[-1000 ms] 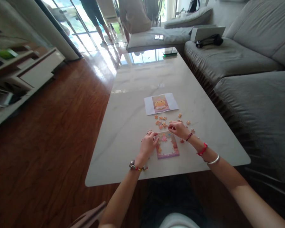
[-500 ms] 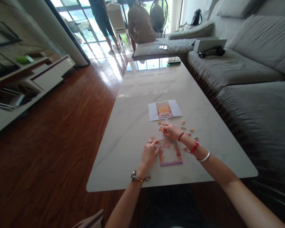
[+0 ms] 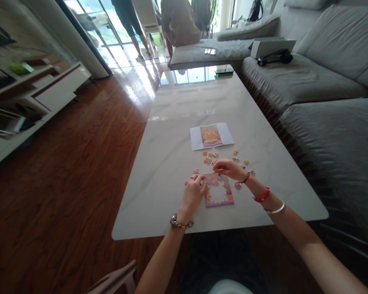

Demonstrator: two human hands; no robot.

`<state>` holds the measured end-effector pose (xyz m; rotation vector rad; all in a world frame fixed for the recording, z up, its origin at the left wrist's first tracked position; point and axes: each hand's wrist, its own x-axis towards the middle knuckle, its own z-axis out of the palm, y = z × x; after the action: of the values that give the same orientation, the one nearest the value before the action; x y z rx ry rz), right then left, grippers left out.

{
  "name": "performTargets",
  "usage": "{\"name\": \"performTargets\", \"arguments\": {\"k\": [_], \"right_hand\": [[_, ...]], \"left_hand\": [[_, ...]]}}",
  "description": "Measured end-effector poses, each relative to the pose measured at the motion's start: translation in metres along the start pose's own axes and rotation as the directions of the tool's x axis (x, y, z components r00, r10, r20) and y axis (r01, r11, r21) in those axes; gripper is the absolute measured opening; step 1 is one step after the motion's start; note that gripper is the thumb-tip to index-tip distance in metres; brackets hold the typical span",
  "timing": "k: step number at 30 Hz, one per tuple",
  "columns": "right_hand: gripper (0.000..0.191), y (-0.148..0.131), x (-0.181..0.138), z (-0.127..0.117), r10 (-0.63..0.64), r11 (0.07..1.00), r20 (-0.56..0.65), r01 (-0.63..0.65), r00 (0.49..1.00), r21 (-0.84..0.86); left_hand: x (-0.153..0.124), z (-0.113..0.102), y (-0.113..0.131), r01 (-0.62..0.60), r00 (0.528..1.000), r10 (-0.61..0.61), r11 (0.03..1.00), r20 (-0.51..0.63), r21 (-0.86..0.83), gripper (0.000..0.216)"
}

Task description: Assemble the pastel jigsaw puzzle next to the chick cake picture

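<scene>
A partly assembled jigsaw puzzle (image 3: 219, 203) lies on the table, its pink and purple border joined around a bare middle. My left hand (image 3: 194, 192) rests at its upper left edge, fingers loosely bent and apart, fingertips touching the border. Over the puzzle's top edge, my right hand (image 3: 228, 168) is closed in a pinch on a small puzzle piece (image 3: 215, 172), mostly hidden by the fingers. Loose orange pieces (image 3: 207, 160) lie just beyond the puzzle, and more pieces (image 3: 245, 161) are scattered to the right. A pink piece (image 3: 196, 171) sits near my left fingers.
Behind the pieces lies a creased paper (image 3: 196, 139) with a printed yellow character. A phone (image 3: 223, 70) is at the far end of the white table (image 3: 159, 163). A grey sofa (image 3: 325, 118) runs along the right. Two people are near the window.
My right hand has drawn back from the loose orange pieces to the puzzle's top edge, pinching a piece. My left hand stays at the border. The view has tilted slightly.
</scene>
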<state>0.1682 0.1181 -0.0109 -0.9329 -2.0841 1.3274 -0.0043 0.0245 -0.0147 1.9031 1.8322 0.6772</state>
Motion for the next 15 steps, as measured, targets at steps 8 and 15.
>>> {"name": "performTargets", "arguments": {"k": [8,15], "right_hand": [[0.032,0.004,0.003,-0.021,0.107,0.976,-0.226,-0.059,0.968,0.21],[0.034,-0.003,0.072,-0.056,0.022,0.996,-0.519,0.029,0.855,0.09]], "left_hand": [[0.034,0.0,0.003,-0.057,0.998,0.056,0.998,-0.025,-0.038,0.015],[0.126,-0.018,0.014,-0.078,0.984,0.073,0.997,-0.162,-0.026,0.012]]}}
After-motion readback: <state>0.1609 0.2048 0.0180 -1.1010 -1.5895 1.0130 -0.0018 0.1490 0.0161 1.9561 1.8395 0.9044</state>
